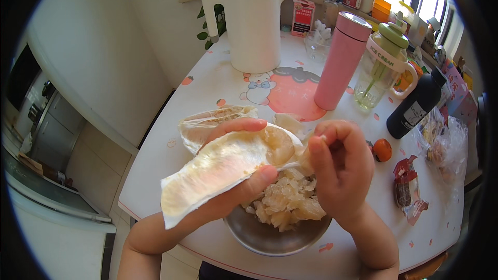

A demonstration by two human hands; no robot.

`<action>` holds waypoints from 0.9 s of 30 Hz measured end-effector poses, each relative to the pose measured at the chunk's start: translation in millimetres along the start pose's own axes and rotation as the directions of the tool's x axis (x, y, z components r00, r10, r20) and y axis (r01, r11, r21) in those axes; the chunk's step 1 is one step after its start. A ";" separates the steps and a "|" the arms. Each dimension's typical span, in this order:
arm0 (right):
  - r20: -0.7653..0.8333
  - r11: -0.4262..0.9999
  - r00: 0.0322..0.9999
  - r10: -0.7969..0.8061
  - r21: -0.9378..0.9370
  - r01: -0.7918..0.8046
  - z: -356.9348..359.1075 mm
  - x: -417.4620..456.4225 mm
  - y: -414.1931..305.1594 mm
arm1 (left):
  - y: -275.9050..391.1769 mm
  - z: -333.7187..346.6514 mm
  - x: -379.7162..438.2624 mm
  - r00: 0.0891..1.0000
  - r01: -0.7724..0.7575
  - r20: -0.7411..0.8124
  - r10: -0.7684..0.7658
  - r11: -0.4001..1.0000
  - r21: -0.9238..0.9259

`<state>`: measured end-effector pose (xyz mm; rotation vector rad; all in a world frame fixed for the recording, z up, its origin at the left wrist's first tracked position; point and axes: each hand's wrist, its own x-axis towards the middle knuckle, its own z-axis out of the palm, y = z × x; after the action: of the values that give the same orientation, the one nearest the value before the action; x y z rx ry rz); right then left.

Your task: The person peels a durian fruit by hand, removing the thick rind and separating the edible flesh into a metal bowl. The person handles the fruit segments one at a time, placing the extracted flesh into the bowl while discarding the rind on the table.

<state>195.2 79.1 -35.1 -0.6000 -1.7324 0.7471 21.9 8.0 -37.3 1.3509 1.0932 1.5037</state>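
Observation:
My left hand grips a pomelo segment whose pale membrane is spread open, with some pulp left at its far end. At that end my right hand pinches a thin flap of membrane between thumb and forefinger. Both hands are above a stainless steel bowl, which holds a heap of peeled pomelo flesh. Behind my left hand lies another piece of pomelo with its white membrane, partly hidden by my fingers. A scrap of membrane rests just beyond the segment.
A white kettle, a pink flask, a clear jug with a green lid and a black bottle stand on the printed table. To the right are a persimmon, a wrapped snack and a plastic bag.

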 end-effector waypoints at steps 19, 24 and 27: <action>0.371 0.891 0.838 0.399 0.059 -0.450 -18.7 7.9 -8.7 | 14.5 3.0 1.7 0.992 -0.125 0.027 0.123 0.946 0.299; 0.501 0.838 0.734 0.459 0.031 -0.545 -21.7 13.8 -14.3 | 24.3 4.0 -1.0 1.000 0.000 0.004 -0.001 0.960 0.281; 0.454 0.864 0.790 0.411 0.083 -0.497 -16.2 8.8 -12.8 | 10.6 0.6 -0.9 1.000 -0.021 -0.012 0.023 0.983 0.180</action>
<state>208.0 79.8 -16.7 -0.7729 -1.8891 1.4720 22.4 4.1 -27.4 1.4813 1.2516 1.4597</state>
